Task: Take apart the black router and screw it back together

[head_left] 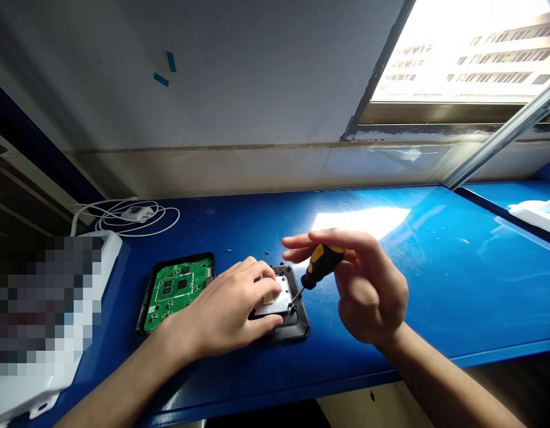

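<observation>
My right hand [368, 279] holds a screwdriver [321, 264] with a black and yellow handle, some fingers stretched out past it. Tilted down to the left, its shaft reaches the right edge of a silver metal plate [279, 302]. That plate lies in a black plastic housing [301, 326] on the blue table. Across the plate and housing rests my left hand [239, 297], its fingers and thumb gripping them and hiding their left side. Left of this hand, a green circuit board [179, 285] sits in another black shell, partly covered by the hand.
Small dark screws [267, 252] lie behind the housing on the blue table [346, 368]. A coiled white cable [167, 229] with an adapter [138, 213] is at the back left. A white-framed device [103, 285] with a blurred screen stands at the left edge.
</observation>
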Tool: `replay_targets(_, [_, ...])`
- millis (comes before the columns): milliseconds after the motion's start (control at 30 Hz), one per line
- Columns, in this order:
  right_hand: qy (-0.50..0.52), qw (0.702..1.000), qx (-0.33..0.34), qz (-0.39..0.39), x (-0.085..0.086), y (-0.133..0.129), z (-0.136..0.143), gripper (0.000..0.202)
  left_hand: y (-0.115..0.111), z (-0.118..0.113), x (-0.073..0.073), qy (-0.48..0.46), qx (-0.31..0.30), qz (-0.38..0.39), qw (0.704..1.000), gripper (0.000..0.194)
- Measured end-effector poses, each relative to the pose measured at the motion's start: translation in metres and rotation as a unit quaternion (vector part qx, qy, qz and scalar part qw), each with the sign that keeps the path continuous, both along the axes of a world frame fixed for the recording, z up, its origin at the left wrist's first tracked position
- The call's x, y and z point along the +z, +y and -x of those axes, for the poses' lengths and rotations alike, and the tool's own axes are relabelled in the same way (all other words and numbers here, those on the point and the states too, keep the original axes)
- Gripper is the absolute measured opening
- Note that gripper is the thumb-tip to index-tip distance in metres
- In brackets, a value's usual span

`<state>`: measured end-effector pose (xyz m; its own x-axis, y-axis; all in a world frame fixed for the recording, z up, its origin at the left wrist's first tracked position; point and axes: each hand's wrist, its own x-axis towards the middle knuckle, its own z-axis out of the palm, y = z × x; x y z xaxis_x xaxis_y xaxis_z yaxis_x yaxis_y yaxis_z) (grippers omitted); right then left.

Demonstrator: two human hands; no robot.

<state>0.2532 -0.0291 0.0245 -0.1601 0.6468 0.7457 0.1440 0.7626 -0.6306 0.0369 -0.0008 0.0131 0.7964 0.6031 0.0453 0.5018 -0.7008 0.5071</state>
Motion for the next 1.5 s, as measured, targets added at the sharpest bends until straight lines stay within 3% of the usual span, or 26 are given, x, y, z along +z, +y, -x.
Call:
replay_targets(167, [-0.01, 0.997, -0.063, -0.046, 0.0011, 0.0016, -0.0028, 0.027, 0.0005, 0.0, 0.0002, -0.005, 0.007, -0.002, 1.0, 0.018])
replay_targets(333, [0.001, 1.0, -0.019, -0.005, 0.0023, 0.0007, -0.0036, 0.035, 0.001, 0.001, -0.0006, -0.004, -0.001, -0.011, 1.0, 0.021])
replay_targets(433, [-0.005, 0.999, -0.031, -0.005, 0.0033, 0.0001, -0.0017, 0.032, 0.0003, 0.0012, 0.0, -0.001, -0.002, -0.012, 1.0, 0.02])
replay_targets(533, [-0.015, 0.999, -0.042, -0.011, 0.004, 0.0017, 0.0, 0.042, -0.0005, 0.0003, 0.0018, -0.003, 0.0, -0.011, 1.0, 0.018])
replay_targets(733, [-0.031, 0.991, -0.096, -0.085, 0.0027, 0.0029, -0.0029, 0.029, 0.0002, -0.0007, 0.0024, -0.001, 0.003, -0.011, 1.0, 0.015])
replay_targets(833, [-0.049, 0.997, -0.051, -0.038, 0.0011, 0.0014, -0.0026, 0.045, 0.0006, 0.0, 0.0014, -0.003, 0.001, -0.014, 1.0, 0.019])
replay_targets(933, [-0.042, 0.995, -0.071, -0.051, 0.0001, 0.0022, -0.0019, 0.058, 0.0005, 0.0003, 0.0013, -0.002, 0.005, -0.013, 1.0, 0.015])
replay_targets(1033, [-0.036, 0.989, -0.103, -0.104, 0.0016, 0.0034, -0.0028, 0.041, -0.0002, 0.0005, 0.0015, -0.002, 0.009, -0.009, 1.0, 0.015])
replay_targets(1100, [-0.049, 0.99, -0.089, -0.094, 0.0033, 0.0031, -0.0038, 0.032, -0.0005, 0.0005, 0.0015, -0.003, 0.006, -0.008, 1.0, 0.019])
replay_targets(1200, [-0.061, 0.993, -0.079, -0.061, 0.0041, 0.0023, -0.0051, 0.045, -0.0004, 0.0002, 0.0015, -0.006, 0.003, -0.008, 1.0, 0.022])
replay_targets(1267, [-0.058, 0.99, -0.106, -0.077, 0.0035, 0.0019, -0.0056, 0.053, -0.0001, -0.0002, 0.0017, -0.007, 0.009, -0.01, 1.0, 0.02])
replay_targets(1333, [-0.054, 0.985, -0.126, -0.102, 0.0035, 0.0012, -0.0056, 0.049, 0.0002, -0.0004, 0.0019, -0.006, 0.012, -0.011, 1.0, 0.018])
replay_targets(1400, [-0.058, 0.988, -0.104, -0.096, 0.0051, 0.0001, -0.005, 0.039, 0.0004, -0.0003, 0.0018, -0.006, 0.008, -0.011, 1.0, 0.019])
replay_targets(1500, [-0.064, 0.994, -0.058, -0.066, 0.0085, 0.0002, -0.0039, 0.047, 0.0006, 0.0003, 0.0016, -0.004, 0.002, -0.012, 1.0, 0.02])
